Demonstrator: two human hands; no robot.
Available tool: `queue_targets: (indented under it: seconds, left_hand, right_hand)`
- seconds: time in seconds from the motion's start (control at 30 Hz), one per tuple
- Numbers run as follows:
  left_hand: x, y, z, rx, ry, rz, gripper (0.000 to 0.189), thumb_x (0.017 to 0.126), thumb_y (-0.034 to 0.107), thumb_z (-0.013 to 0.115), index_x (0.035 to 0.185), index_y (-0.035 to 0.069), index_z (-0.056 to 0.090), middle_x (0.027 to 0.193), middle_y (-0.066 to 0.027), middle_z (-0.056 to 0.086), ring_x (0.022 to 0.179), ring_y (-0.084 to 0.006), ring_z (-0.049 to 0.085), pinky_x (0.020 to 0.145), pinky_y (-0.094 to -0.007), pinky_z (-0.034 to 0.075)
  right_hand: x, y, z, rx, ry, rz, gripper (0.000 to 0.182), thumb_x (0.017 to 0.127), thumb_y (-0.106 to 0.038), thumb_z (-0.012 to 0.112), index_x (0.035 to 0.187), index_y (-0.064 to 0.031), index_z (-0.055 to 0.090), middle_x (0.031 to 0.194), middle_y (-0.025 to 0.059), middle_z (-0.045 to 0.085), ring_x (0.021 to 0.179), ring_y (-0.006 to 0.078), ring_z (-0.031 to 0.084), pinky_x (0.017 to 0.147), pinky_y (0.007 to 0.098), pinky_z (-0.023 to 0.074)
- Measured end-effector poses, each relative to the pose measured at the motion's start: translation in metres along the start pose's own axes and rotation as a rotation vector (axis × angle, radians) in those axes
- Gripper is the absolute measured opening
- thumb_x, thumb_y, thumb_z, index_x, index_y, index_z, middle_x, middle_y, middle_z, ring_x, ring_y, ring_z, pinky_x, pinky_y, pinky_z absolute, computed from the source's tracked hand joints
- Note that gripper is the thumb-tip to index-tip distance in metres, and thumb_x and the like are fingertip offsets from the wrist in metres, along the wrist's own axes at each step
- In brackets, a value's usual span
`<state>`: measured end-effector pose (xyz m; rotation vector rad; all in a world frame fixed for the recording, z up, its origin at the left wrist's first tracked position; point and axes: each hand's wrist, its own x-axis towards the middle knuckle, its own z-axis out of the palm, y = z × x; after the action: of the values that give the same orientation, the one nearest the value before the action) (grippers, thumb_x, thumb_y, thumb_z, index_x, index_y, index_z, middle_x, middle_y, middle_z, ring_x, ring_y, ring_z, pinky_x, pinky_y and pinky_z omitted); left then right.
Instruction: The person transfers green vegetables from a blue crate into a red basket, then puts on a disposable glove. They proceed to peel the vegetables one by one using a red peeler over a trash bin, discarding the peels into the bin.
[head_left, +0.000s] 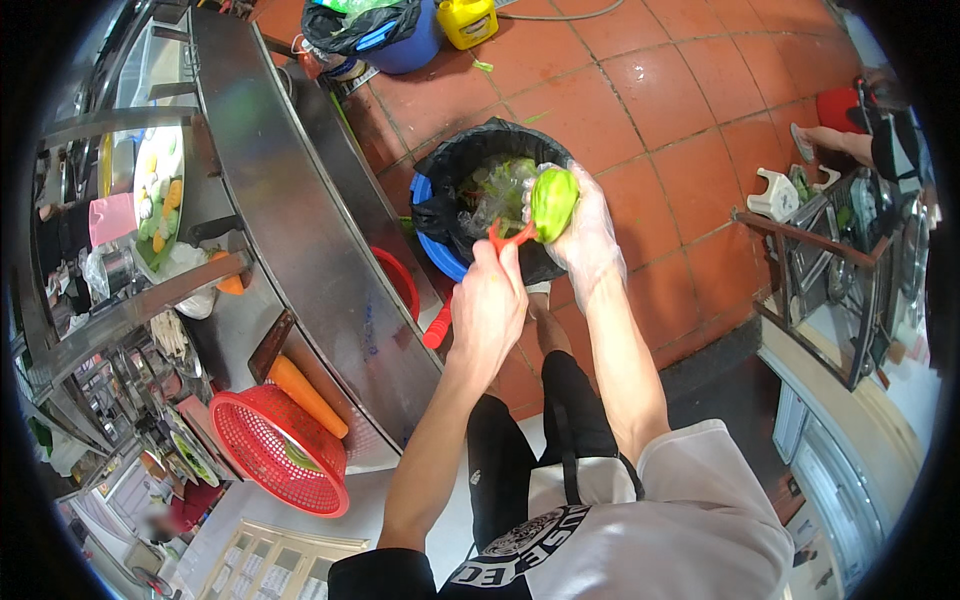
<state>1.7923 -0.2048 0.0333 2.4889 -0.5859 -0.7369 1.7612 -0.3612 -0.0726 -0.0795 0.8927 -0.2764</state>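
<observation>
My bare left hand (487, 307) grips the red handle of a Y-shaped vegetable peeler (512, 234). The peeler's head touches the lower left side of a light green vegetable (555, 204), which looks like a chayote. Wearing a clear plastic glove, my right hand (596, 232) holds this vegetable from its right side. Both hands are over a blue bin (435, 251) lined with a black plastic bag (442, 161). Inside the bag lie green peelings (510, 176) and crumpled clear plastic.
On the steel counter (262, 142) at left are a red colander (281, 457), a large carrot (307, 397) and a cleaver (271, 345). Another lined blue bin (409, 45) and a yellow jug (466, 21) stand on the tiled floor. A metal rack (817, 262) and another person's leg (840, 140) are at right.
</observation>
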Motion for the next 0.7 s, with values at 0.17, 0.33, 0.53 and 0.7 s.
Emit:
queue_targets:
  seconds: [0.17,0.33,0.53,0.7]
  left_hand:
    - [0.042,0.013,0.005,0.083,0.023,0.042,0.036,0.11,0.032,0.041,0.104,-0.003,0.048,0.077,-0.0307,0.068,0.073,-0.0514,0.069,0.063,-0.0579,0.057]
    - [0.052,0.007,0.015,0.042,-0.034,0.028,0.037,0.111,0.033,0.039,0.109,-0.003,0.049,0.079,-0.0329,0.069,0.075,-0.0527,0.069,0.064,-0.0596,0.056]
    - [-0.003,0.003,0.028,0.065,-0.1,-0.047,0.034,0.111,0.033,0.041,0.11,-0.001,0.048,0.073,-0.033,0.066,0.069,-0.0533,0.067,0.061,-0.0622,0.053]
    - [0.012,0.02,-0.002,0.033,-0.025,-0.012,0.034,0.109,0.032,0.045,0.103,-0.001,0.047,0.076,-0.0298,0.068,0.069,-0.0498,0.069,0.057,-0.0567,0.056]
  right_hand:
    - [-0.015,0.018,0.018,-0.117,0.106,-0.006,0.038,0.102,-0.042,0.062,0.116,-0.0068,0.068,0.104,0.0083,0.072,0.094,0.0201,0.069,0.082,0.0359,0.0568]
    - [-0.024,0.024,0.032,-0.22,0.168,-0.044,0.039,0.1,-0.041,0.067,0.115,-0.0057,0.069,0.106,0.0073,0.071,0.091,0.0181,0.068,0.082,0.0332,0.0561]
    - [0.016,0.003,0.009,-0.055,0.173,-0.119,0.035,0.103,-0.044,0.06,0.107,-0.0088,0.063,0.088,0.0046,0.064,0.078,0.0206,0.063,0.07,0.0407,0.0561]
    - [0.017,-0.016,0.018,-0.04,0.135,-0.24,0.035,0.104,-0.045,0.06,0.103,-0.0104,0.061,0.087,0.0058,0.062,0.077,0.0208,0.062,0.068,0.0405,0.0545]
